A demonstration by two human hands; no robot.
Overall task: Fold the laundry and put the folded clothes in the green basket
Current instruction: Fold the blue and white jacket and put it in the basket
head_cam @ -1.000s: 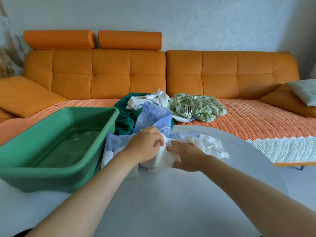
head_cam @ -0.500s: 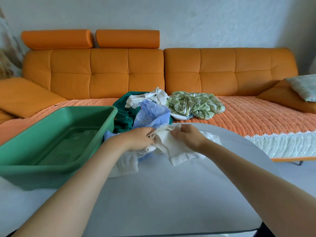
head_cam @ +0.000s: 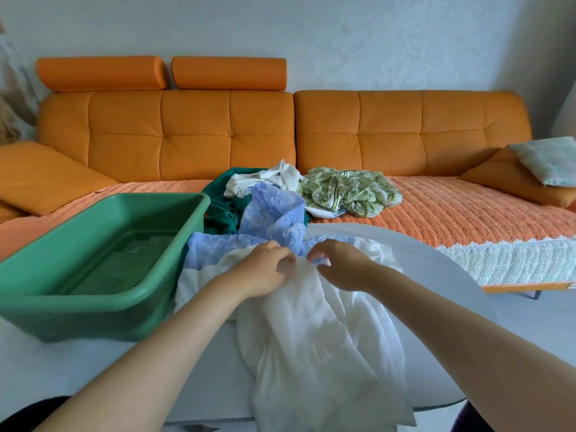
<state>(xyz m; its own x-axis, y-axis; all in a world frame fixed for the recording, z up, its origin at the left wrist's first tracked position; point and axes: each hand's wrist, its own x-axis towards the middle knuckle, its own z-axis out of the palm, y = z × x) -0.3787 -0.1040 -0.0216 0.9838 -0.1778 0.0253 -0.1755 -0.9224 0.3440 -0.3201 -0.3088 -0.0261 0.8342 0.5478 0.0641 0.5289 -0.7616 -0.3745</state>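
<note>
Pinching the upper edge of the white garment (head_cam: 314, 353) at frame centre with left hand (head_cam: 265, 269) and right hand (head_cam: 343, 265), fingers and thumbs curled onto the cloth, hands just beside each other, rest of the cloth draped down the grey table (head_cam: 436, 275) toward the bottom edge. Noting green basket (head_cam: 103, 307) at centre left on the same table, just beside the garment's left side. Logging loose pile above the hands, upper centre: blue patterned cloth (head_cam: 274, 213), dark green garment (head_cam: 221, 210), leaf-print garment (head_cam: 349, 190), reaching from table edge onto orange sofa (head_cam: 218, 135).
</note>
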